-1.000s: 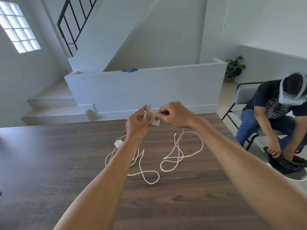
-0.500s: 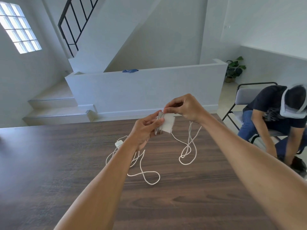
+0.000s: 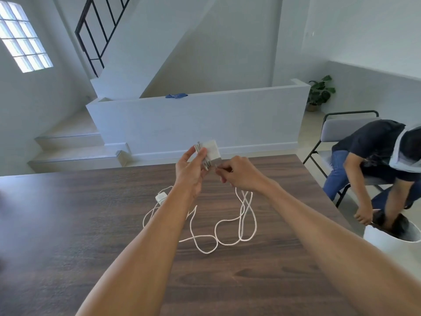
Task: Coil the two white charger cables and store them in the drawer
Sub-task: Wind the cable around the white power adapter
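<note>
Charger block [image 3: 210, 151] now higher in left grip [image 3: 190, 169], right grip [image 3: 239, 173] pinching its cable [image 3: 245, 215] above table [image 3: 91, 224].

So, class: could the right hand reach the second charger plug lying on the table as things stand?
Probably not directly: the right hand is pinching a cable, and the left forearm lies across the way to the plug. The left hand is nearer.

cables [image 3: 241, 224]: white
charger block [image 3: 210, 150]: white
counter [image 3: 68, 224]: dark brown, wood grain
chair [image 3: 337, 130]: grey seat, black frame
cloth [image 3: 176, 95]: blue
</note>
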